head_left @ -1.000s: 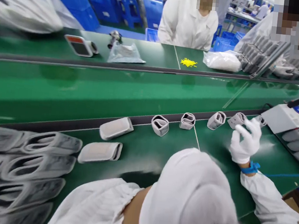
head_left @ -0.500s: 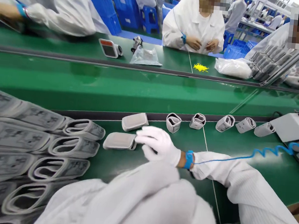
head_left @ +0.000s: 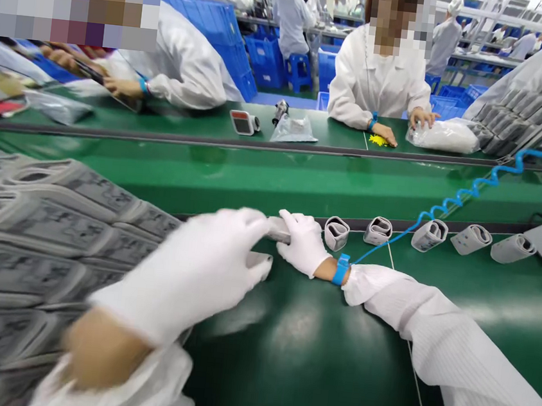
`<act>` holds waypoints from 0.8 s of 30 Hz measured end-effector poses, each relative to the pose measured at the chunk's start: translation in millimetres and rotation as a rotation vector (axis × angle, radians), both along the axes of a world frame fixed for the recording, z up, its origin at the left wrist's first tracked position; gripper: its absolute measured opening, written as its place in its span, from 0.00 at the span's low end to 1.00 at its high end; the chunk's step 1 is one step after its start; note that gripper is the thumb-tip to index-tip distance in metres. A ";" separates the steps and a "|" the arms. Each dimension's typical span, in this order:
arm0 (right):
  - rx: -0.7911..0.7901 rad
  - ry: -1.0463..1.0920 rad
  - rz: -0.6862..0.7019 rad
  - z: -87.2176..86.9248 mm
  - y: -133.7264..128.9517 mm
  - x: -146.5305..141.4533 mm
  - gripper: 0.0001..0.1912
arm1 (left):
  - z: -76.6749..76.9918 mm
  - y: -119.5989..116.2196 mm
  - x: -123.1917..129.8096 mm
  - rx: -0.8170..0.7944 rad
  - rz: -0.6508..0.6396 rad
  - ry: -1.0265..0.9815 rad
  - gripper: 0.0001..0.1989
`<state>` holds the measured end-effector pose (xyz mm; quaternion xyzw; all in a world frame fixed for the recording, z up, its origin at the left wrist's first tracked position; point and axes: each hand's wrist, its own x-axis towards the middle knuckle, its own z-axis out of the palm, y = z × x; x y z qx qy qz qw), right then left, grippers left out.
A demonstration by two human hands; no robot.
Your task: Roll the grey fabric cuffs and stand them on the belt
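Note:
My left hand (head_left: 174, 270), in a white glove and blurred by motion, reaches over a flat grey fabric cuff (head_left: 259, 265), hiding most of it. Its fingertips come close to a second flat cuff (head_left: 275, 228). My right hand (head_left: 300, 243), also gloved, presses its fingers against the end of that second cuff, which is largely hidden between my hands. A blue wrist strap (head_left: 341, 269) circles my right wrist. Several rolled grey cuffs (head_left: 429, 236) stand in a row to the right of my right hand.
A large stack of folded grey cuffs (head_left: 50, 225) lies to my left. A green conveyor belt (head_left: 206, 177) runs across the view. A blue coiled cord (head_left: 466, 192) rises from my wrist strap. Co-workers sit across the bench (head_left: 289, 124), with blue crates (head_left: 217, 23) behind them.
My left hand has come forward from near my body onto the flat cuffs. My right hand stays by them, and the view has turned slightly, showing more of the far bench.

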<state>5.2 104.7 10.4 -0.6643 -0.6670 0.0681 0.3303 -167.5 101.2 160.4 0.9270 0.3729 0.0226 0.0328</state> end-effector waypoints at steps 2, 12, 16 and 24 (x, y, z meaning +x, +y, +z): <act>0.035 0.052 -0.039 -4.7 3.6 1.8 0.37 | -11.0 18.2 18.0 -0.213 0.064 0.398 0.29; 0.098 0.634 -0.006 -8.0 3.1 -0.3 0.55 | -58.3 54.5 39.7 -0.281 0.253 0.423 0.25; 0.104 0.603 0.040 -0.6 -2.3 -2.5 0.48 | -45.4 59.0 31.7 -0.181 0.357 0.310 0.29; 0.075 0.623 -0.024 -9.0 -1.9 -3.5 0.31 | -30.9 59.7 23.9 -0.139 0.282 0.318 0.17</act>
